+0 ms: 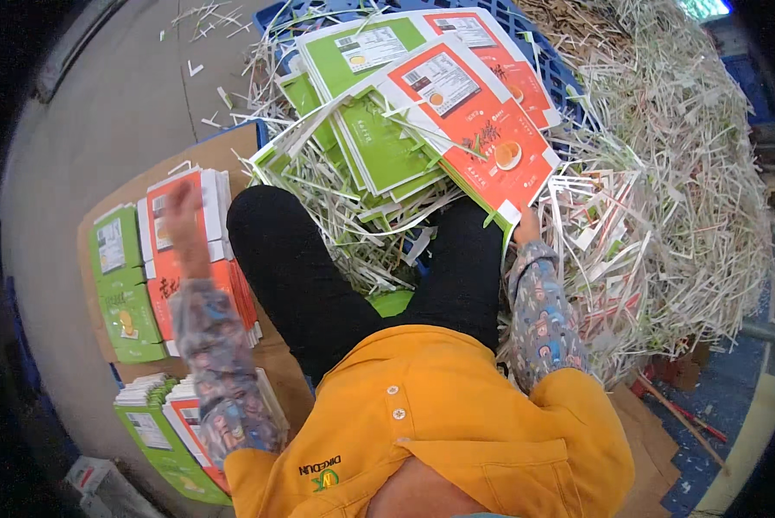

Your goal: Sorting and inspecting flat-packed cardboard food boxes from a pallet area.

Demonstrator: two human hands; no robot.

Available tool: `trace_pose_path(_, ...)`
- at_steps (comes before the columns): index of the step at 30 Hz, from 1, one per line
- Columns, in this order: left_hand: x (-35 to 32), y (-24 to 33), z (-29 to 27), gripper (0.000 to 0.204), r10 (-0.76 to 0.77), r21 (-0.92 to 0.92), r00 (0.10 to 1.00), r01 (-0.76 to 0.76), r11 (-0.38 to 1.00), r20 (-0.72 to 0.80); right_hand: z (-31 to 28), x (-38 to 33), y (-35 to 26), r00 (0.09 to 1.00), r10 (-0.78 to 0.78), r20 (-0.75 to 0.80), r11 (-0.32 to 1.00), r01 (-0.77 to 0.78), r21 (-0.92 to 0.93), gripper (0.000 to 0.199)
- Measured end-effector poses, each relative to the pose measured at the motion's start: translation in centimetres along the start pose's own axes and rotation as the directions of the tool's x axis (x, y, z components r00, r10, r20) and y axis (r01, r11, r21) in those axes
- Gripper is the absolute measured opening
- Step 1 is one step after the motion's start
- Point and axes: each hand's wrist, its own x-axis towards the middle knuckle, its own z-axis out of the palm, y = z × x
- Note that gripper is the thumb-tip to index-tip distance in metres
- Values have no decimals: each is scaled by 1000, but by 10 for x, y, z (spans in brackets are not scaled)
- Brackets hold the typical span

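My right hand (528, 228) grips the near corner of a printed orange-and-white card sheet (499, 151), which lies tilted on a loose pile in front of my knees. Its fingers are partly hidden at the sheet's edge. Beneath and beside it are more green printed sheets (379, 142) with ragged white trim strips among them. Over on the left, my left hand (184, 224) is smeared by motion above a neat stack of orange printed sheets (206, 298). Next to that stack stands a green stack (124, 302).
Two more stacks, green (158, 445) and orange-and-white (193, 423), stand nearer on the left. Brown cardboard (107, 332) lies under the left stacks. A blue plastic pallet (538, 43) sits beneath the front pile. Shredded paper strips (681, 173) heap up at right, near a wooden stick (676, 419).
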Motion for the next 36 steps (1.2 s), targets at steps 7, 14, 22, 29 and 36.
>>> trace_pose_path(7, -127, -3, 235, 43, -560, 31, 402, 793, 609, 724, -38, -27, -101, 938, 304, 165, -270, -81, 959, 35)
trace_pose_path(14, -159, -59, 289, 31, -472, -153, 392, 871, 467, 790, -38, -73, -127, 910, 347, 226, -318, -112, 942, 36)
trace_pose_path(22, -153, -54, 241, 34, -484, -118, 402, 849, 516, 777, -57, -28, -25, 835, 550, -27, 158, -73, 985, 35)
trace_pose_path(29, -165, -41, 240, 30, -655, -64, 190, 975, 212, 731, -49, -27, -39, 802, 456, -387, 811, -195, 551, 31)
trace_pose_path(36, -170, -43, 249, 31, -604, -81, 226, 963, 259, 764, -51, -24, -30, 745, 665, 57, -24, -55, 998, 23)
